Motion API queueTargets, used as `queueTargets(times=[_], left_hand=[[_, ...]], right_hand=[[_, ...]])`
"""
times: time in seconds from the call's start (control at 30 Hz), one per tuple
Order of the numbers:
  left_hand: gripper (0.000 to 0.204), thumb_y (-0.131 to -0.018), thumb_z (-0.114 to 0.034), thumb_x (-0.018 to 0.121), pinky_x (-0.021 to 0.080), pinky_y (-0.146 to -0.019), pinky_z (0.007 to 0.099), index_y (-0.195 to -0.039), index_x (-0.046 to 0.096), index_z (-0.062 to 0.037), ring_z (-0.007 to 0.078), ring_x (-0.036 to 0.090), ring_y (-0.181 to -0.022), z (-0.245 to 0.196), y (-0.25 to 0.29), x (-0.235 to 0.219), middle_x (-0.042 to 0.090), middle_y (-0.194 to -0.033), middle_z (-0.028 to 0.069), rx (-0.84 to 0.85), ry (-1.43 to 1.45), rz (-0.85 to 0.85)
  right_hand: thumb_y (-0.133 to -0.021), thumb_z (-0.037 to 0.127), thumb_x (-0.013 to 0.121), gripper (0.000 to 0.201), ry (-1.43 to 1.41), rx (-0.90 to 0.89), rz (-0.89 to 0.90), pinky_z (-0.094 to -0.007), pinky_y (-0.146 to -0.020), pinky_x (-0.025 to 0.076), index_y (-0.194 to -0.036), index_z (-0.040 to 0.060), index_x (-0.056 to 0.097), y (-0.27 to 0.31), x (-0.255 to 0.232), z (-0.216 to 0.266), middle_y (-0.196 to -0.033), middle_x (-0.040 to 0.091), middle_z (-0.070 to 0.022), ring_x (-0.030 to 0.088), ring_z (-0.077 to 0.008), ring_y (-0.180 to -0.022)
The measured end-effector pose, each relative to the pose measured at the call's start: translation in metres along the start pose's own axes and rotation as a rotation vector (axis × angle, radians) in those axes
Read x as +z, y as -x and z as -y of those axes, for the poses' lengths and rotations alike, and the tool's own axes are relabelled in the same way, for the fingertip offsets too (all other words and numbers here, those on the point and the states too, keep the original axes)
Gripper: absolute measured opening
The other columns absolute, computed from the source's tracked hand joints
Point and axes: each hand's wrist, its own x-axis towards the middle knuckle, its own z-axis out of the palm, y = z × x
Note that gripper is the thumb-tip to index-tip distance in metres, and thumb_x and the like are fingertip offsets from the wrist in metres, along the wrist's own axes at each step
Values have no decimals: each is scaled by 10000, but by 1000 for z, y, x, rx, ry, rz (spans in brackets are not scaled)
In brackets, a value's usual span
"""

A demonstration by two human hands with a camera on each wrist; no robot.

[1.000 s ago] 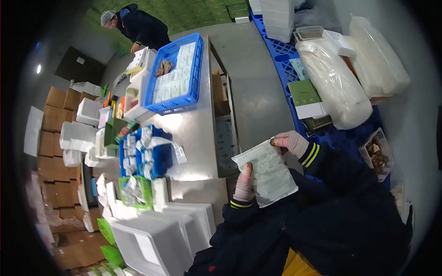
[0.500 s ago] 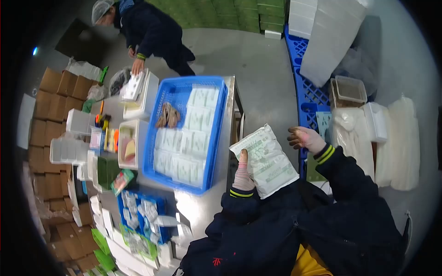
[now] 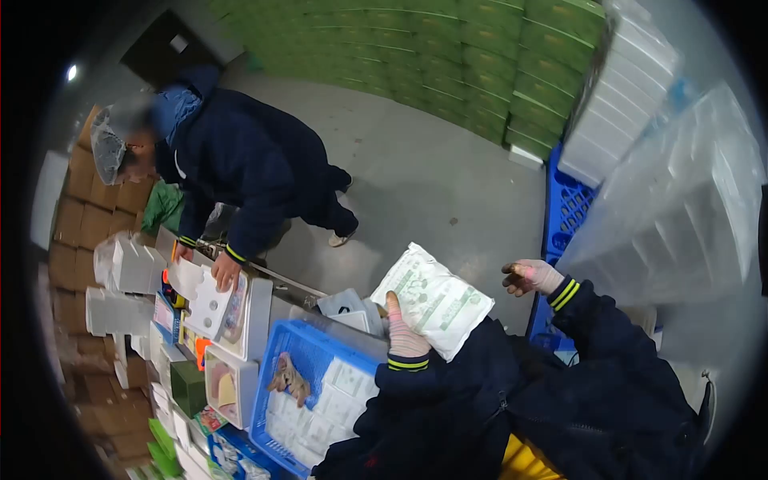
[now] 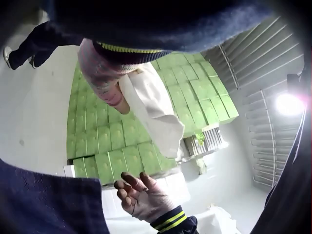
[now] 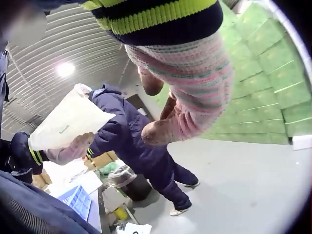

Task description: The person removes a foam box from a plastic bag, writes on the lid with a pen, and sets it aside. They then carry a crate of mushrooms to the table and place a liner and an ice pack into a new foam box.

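A flat white packet with green print (image 3: pixel 436 300) lies in my left hand (image 3: pixel 406 328), gripped at its near left edge with the thumb on top and the fingers hidden beneath. The left wrist view shows the packet (image 4: pixel 153 112) hanging out past the striped glove. To its right, my right hand (image 3: pixel 534 277) is raised, apart from the packet and holding nothing. Seen from the right wrist, that hand (image 5: pixel 190 97) has loosely bent fingers, their dark tips bare of the knitted glove. Similar packets and a brown crumpled item (image 3: pixel 290 382) lie in a blue crate (image 3: pixel 322 352).
Across the table another person (image 3: pixel 256 152) in a hair net bends over white foam boxes (image 3: pixel 256 320). Green cartons (image 3: pixel 400 48) line the far wall. Stacked white boxes and plastic-wrapped goods (image 3: pixel 680 208) stand on blue pallets (image 3: pixel 572 210) at the right.
My right hand has let go of the packet and drawn away to the right; the left hand keeps it. The view has turned, and the other person appears nearer, bent over the boxes.
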Motion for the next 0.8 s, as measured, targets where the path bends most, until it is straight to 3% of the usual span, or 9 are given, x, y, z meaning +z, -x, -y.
queueTargets(times=[0.1, 0.3, 0.37, 0.47, 0.53, 0.6, 0.67, 0.73, 0.8], left_hand=[[731, -896, -624, 364, 336, -1039, 539, -1422, 305, -119, 356, 412, -1267, -38, -101, 16, 401, -1408, 141, 119, 82, 109], [727, -910, -589, 376, 293, -1074, 489, -1419, 291, -76, 334, 381, -1288, -124, -261, 117, 384, -1418, 136, 163, 166, 157], [698, -925, -561, 380, 301, -1072, 469, -1412, 302, -67, 315, 391, -1281, -160, -312, 148, 401, -1405, 135, 186, 219, 218], [621, -939, -504, 426, 347, -1047, 437, -1370, 376, -59, 281, 458, -1225, -217, -438, 153, 468, -1349, 127, 381, 239, 210], [607, -916, -501, 490, 397, -1012, 427, -1331, 433, -61, 274, 518, -1164, -260, -476, 178, 520, -1300, 115, 483, 311, 100], [625, -872, -519, 559, 434, -980, 430, -1300, 477, -71, 274, 554, -1118, -318, -513, 208, 562, -1251, 106, 382, 453, -94], [666, -831, -558, 594, 434, -979, 438, -1289, 496, -85, 272, 543, -1134, -361, -540, 215, 564, -1249, 111, 601, 417, 57], [649, -809, -577, 610, 455, -938, 438, -1246, 543, -101, 285, 579, -1079, -411, -577, 220, 600, -1195, 123, 640, 486, -332], [682, -805, -557, 632, 424, -980, 429, -1289, 505, -94, 281, 540, -1134, -464, -612, 218, 562, -1253, 124, 692, 617, -282]], right_hand=[[-913, 337, 553, 463, 208, -81, 47, -294, -686, 534, -1224, -4, 523, -119, -32, 109, -979, 640, -141, 636, -188, -783], [-887, 393, 562, 419, -108, -2, -30, -313, -634, 483, -1122, 48, 530, -266, -183, 206, -909, 609, -125, 594, -206, -745], [-899, 403, 520, 352, -73, 80, -242, -300, -574, 460, -993, 65, 549, -301, -235, 224, -829, 609, -115, 571, -205, -647], [-934, 424, 428, 378, -43, -35, 6, -292, -477, 430, -1043, 92, 572, -395, -325, 256, -822, 618, -97, 555, -182, -606], [-920, 386, 441, 339, -270, 378, -268, -341, -598, 466, -1031, 109, 602, -494, -376, 295, -848, 617, -86, 559, -222, -718], [-902, 363, 485, 293, -195, 315, -388, -346, -639, 463, -986, 111, 609, -610, -358, 365, -829, 608, -73, 541, -227, -742], [-876, 321, 567, 283, -158, 225, 179, -347, -689, 490, -1050, 105, 622, -733, -329, 441, -898, 636, -81, 574, -243, -797], [-889, 362, 573, 321, 135, 293, -111, -355, -678, 505, -1094, 118, 610, -877, -248, 527, -938, 644, -68, 594, -227, -755], [-891, 377, 567, 371, 325, 135, 339, -340, -661, 491, -1144, 105, 576, -990, -140, 610, -1001, 622, -56, 581, -195, -784]])
